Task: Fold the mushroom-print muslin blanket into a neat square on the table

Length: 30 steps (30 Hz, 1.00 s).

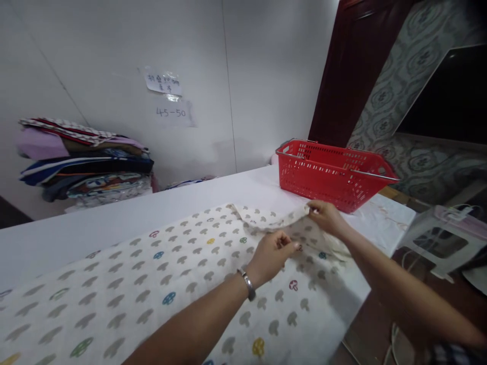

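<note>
A white cloth (178, 279) printed with grey and coloured mushrooms lies spread over the table. My right hand (325, 215) pinches its far edge near the right end and lifts it, so a flap of the cloth stands raised and partly folded over. My left hand (272, 257), with a silver bracelet (247, 284) at the wrist, is just over the cloth beside this flap. Its fingers are loosely curled, with a gap between thumb and forefinger, and no fabric shows between them.
Behind my right hand a red plastic basket (323, 177) with metal handles stands on the white table (251, 182). A stack of folded fabrics (87, 162) sits at the left by the wall. Paper notes (169, 111) hang there. A white and pink appliance (447, 238) stands right of the table.
</note>
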Tool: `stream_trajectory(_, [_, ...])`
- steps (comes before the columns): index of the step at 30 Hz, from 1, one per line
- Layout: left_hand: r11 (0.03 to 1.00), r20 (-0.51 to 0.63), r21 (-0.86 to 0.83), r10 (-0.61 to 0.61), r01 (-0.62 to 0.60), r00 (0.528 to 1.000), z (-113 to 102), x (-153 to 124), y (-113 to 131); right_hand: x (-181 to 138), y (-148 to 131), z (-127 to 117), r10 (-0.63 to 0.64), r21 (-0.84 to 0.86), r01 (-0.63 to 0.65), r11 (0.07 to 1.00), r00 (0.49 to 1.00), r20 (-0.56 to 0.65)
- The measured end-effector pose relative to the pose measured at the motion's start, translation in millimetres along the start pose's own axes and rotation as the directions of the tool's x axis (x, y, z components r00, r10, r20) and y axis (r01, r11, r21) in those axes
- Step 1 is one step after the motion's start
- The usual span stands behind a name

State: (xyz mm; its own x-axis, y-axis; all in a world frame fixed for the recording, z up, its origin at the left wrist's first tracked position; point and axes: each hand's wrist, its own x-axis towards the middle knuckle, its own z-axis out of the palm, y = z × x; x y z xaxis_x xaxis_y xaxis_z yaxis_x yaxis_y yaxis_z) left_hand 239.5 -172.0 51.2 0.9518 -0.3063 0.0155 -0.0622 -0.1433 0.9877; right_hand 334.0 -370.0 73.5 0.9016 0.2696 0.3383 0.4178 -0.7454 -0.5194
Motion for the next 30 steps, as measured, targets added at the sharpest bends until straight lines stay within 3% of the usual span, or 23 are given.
stream_trajectory(2, [0.991,0.016,0.122,-0.051,0.049,0.999,-5.0,-2.5,-12.2,51.8,19.4,-19.1,0.14,-0.015,-0.14,0.99,0.989,0.053])
stream_trajectory(4, [0.967,0.017,0.244,-0.085,0.078,0.996,-9.2,-4.5,-25.4,100.9,35.8,-36.6,0.258,-0.104,-0.257,0.961,0.966,-0.003])
stream_trajectory(6, [0.934,0.011,0.348,-0.094,0.084,0.996,-13.6,-6.5,-37.2,136.2,46.5,-46.7,0.295,-0.28,-0.312,0.908,0.95,-0.104])
stream_trajectory(8, [0.899,-0.002,0.433,-0.075,0.069,0.997,-19.7,-9.1,-46.7,151.2,50.9,-44.3,0.241,-0.424,-0.319,0.847,0.943,-0.228])
stream_trajectory(10, [0.862,-0.021,0.503,-0.053,0.056,0.998,-28.4,-12.9,-53.9,144.9,50.4,-27.8,0.092,-0.498,-0.237,0.834,0.95,-0.298])
stream_trajectory(13, [0.798,-0.08,0.599,-0.012,0.058,0.997,-45.4,-21.0,-61.6,105.8,45.7,17.3,-0.127,-0.475,0.0,0.88,0.964,-0.234])
stream_trajectory(16, [0.73,-0.084,0.683,0.069,0.007,0.994,-63.8,-30.6,-68.9,55.5,45.3,66.6,-0.185,-0.287,0.165,0.944,0.982,-0.043])
stream_trajectory(19, [0.647,-0.034,0.757,0.17,-0.086,0.985,-81.9,-41.1,-81.7,24.7,60.6,94.1,-0.287,-0.161,0.317,0.934,0.94,0.185])
stream_trajectory(21, [0.559,-0.015,0.822,0.221,-0.114,0.975,-93.4,-48.3,-94.0,20.9,81.6,95.2,-0.208,-0.201,0.26,0.944,0.947,0.244])
stream_trajectory(23, [0.462,-0.012,0.882,0.226,-0.096,0.974,-103.2,-55.2,-106.7,25.5,106.8,87.4,-0.009,-0.312,0.094,0.945,0.964,0.264])
stream_trajectory(26, [0.369,-0.001,0.927,0.181,-0.067,0.983,-111.7,-63.4,-119.2,33.4,135.3,76.2,0.232,-0.442,-0.091,0.893,0.933,0.276])
stream_trajectory(30, [0.34,0.001,0.939,0.16,-0.056,0.987,-114.3,-70.2,-119.0,32.3,139.2,78.9,0.251,-0.483,-0.091,0.871,0.927,0.278])
